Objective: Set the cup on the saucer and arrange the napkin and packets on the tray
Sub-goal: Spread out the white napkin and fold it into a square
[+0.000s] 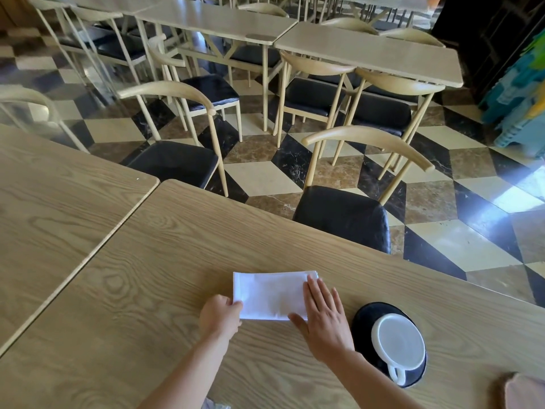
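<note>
1 napkin [271,293] on table [147,261]; 1 cup [398,340] on 1 saucer [365,317] just right | your left hand [219,317] pinches napkin's near-left corner | your right hand [324,320] lies flat, fingers straight, on its right end | chair [342,219] opposite

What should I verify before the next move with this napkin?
1. Cup sits on saucer: ok.
2. Napkin folded, lying flat on table: ok.
3. Left hand pinches napkin's near left corner: ok.
4. Right hand rests flat on napkin's right end: ok.
5. Tray in view: not ok, none visible.
6. Packets located: cannot tell.
</note>
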Demonstrator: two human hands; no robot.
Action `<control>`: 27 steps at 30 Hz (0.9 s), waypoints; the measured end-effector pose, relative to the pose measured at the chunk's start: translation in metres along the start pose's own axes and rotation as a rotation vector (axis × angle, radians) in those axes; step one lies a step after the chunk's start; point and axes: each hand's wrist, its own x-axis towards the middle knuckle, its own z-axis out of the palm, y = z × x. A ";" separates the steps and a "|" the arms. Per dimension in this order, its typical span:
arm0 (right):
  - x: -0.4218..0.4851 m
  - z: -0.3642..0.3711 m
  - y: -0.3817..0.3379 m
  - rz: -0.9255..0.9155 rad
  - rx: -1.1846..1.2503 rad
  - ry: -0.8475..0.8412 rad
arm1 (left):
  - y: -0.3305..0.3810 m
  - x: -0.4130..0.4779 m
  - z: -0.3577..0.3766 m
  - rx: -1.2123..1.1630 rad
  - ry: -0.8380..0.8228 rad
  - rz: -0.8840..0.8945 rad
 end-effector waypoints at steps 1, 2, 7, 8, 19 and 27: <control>0.003 -0.001 0.000 0.011 0.004 -0.005 | 0.000 -0.002 0.000 -0.061 -0.009 -0.028; 0.006 -0.001 0.001 0.020 0.008 -0.022 | 0.001 -0.003 0.000 -0.110 -0.014 -0.047; 0.013 0.007 0.007 0.010 0.007 -0.107 | 0.005 -0.009 0.001 -0.268 0.002 -0.058; 0.013 0.008 0.007 0.013 0.014 -0.114 | 0.006 -0.011 0.002 -0.275 0.011 -0.042; 0.011 -0.015 -0.039 -0.182 0.339 0.081 | 0.020 -0.027 0.021 -0.244 0.015 0.198; 0.033 -0.040 -0.060 0.288 1.480 -0.179 | 0.032 -0.045 0.034 -0.075 0.012 0.383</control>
